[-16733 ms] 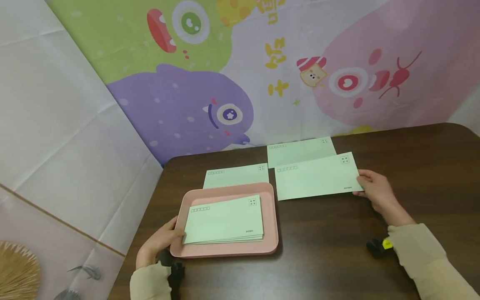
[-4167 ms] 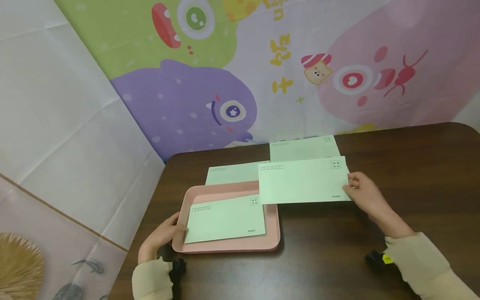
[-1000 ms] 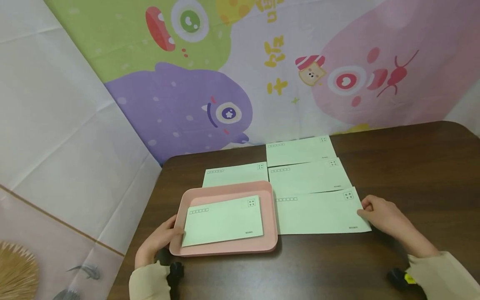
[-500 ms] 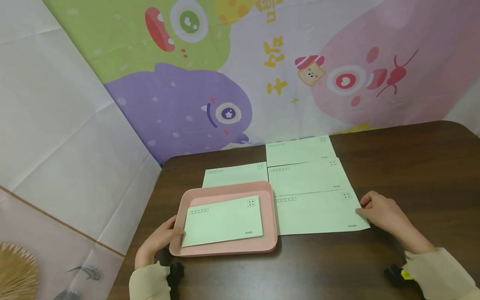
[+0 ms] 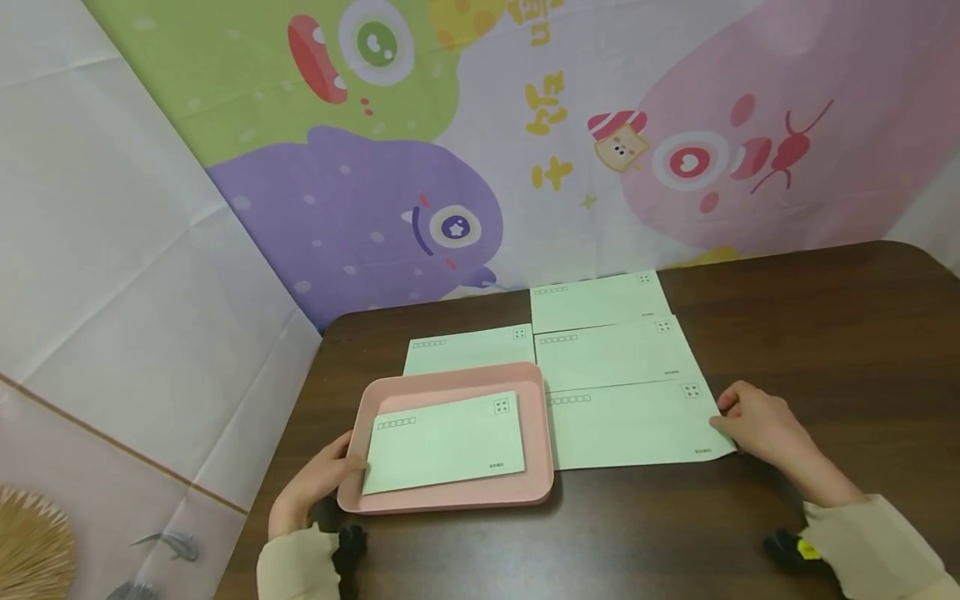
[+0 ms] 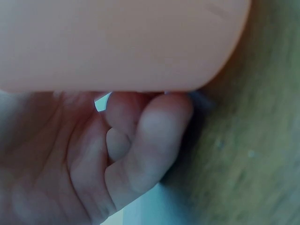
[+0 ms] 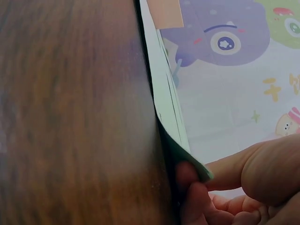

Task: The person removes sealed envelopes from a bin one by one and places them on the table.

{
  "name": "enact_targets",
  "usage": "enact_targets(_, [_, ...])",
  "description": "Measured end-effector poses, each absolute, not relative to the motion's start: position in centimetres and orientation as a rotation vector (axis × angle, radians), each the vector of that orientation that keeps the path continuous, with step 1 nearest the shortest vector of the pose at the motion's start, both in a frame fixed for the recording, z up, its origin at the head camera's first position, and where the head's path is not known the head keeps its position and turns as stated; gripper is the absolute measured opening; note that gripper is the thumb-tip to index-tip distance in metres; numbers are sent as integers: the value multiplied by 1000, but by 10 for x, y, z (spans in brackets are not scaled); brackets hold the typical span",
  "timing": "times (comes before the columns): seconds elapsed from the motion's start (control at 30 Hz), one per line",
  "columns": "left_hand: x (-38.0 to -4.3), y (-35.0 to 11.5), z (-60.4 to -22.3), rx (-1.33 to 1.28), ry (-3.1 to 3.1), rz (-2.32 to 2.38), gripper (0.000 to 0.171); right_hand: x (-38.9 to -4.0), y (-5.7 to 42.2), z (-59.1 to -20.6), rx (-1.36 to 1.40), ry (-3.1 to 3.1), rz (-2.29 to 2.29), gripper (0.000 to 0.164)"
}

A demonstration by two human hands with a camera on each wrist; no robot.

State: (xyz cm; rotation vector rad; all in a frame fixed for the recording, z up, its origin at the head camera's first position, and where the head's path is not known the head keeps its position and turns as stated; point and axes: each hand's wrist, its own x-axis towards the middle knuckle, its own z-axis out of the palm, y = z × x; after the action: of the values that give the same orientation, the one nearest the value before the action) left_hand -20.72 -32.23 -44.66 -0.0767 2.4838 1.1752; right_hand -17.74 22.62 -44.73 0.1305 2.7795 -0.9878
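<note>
A pink tray [image 5: 538, 492] lies at the table's left, holding pale green envelopes [image 5: 446, 446]. My left hand [image 5: 318, 479] grips its left rim, thumb over the edge; in the left wrist view the fingers [image 6: 159, 126] curl beneath the tray wall. To the right, three envelopes form a column: a back one [image 5: 600, 302], a middle one [image 5: 611, 358] and a front one [image 5: 637, 425]. My right hand [image 5: 768, 425] pinches the front envelope's right edge, and the right wrist view shows that corner [image 7: 190, 159] bent up between thumb and fingers.
Another envelope [image 5: 468, 350] lies behind the tray, partly hidden by it. A cartoon-printed cloth [image 5: 555, 233] hangs along the table's [image 5: 840, 333] back edge. A white panel [image 5: 150, 250] stands on the left.
Over the earlier frames, my right hand brought envelopes to the column's middle and front. During the last second the front one shifted slightly back against the middle one. My left hand stayed on the tray.
</note>
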Motion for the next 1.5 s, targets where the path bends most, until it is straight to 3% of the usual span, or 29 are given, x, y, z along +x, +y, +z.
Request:
enact_targets(0.63, [-209,-323,-447,-72,2472,1186,62,-176,224,-449,241,2733,-1057,33])
enact_targets(1.5, [-206,-323,-445,-55,2471,1182,62,-176,228,-442,151,2764,-911,39])
